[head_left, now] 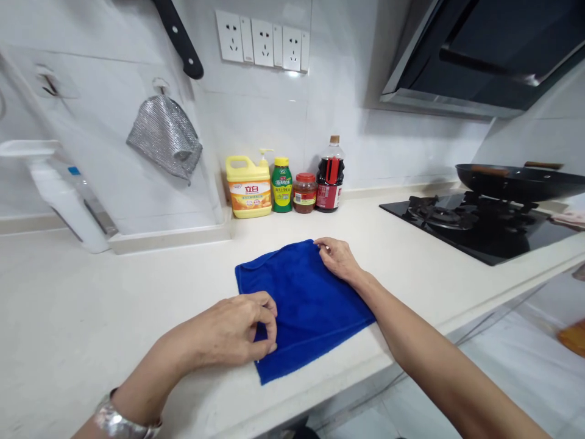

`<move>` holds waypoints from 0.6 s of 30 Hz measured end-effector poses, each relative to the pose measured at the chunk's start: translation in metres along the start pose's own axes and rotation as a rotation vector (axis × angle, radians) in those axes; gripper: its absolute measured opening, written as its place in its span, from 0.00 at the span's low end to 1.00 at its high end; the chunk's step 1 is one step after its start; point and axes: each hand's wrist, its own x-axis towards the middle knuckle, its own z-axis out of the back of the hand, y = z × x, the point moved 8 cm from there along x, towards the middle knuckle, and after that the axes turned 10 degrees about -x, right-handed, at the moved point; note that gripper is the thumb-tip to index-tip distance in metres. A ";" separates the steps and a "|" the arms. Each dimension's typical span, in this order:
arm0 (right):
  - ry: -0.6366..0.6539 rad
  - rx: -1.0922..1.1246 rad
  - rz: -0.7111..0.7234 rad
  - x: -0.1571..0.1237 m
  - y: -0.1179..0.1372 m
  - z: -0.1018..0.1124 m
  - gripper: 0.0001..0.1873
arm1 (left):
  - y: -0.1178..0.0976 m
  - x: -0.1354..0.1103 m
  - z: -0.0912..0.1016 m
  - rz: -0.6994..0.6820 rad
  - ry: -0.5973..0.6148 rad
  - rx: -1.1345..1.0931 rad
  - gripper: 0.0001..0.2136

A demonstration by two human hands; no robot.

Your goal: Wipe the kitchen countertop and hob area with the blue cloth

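Note:
A blue cloth (306, 299) lies spread flat on the white countertop (114, 305), close to its front edge. My left hand (237, 332) rests on the cloth's left edge with fingers curled in a pinch on the fabric. My right hand (336, 256) reaches to the cloth's far right corner and pinches it between the fingertips. A metal bracelet (123, 421) sits on my left wrist.
Against the back wall stand a yellow detergent jug (248, 187), a green bottle (281, 185), a red-lidded jar (304, 192) and a dark sauce bottle (330, 175). A gas hob (475, 228) with a black wok (516, 180) is at right. A spray bottle (68, 195) stands left.

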 end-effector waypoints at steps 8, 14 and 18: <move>0.050 -0.021 0.007 0.000 -0.001 -0.007 0.19 | 0.035 -0.008 0.015 0.273 0.018 -0.081 0.17; 0.072 -0.042 0.011 -0.001 0.000 -0.010 0.19 | 0.083 -0.012 0.077 0.421 -0.483 0.353 0.19; 0.080 -0.010 0.073 -0.002 0.006 -0.012 0.20 | 0.092 0.005 0.066 0.155 -0.575 0.294 0.19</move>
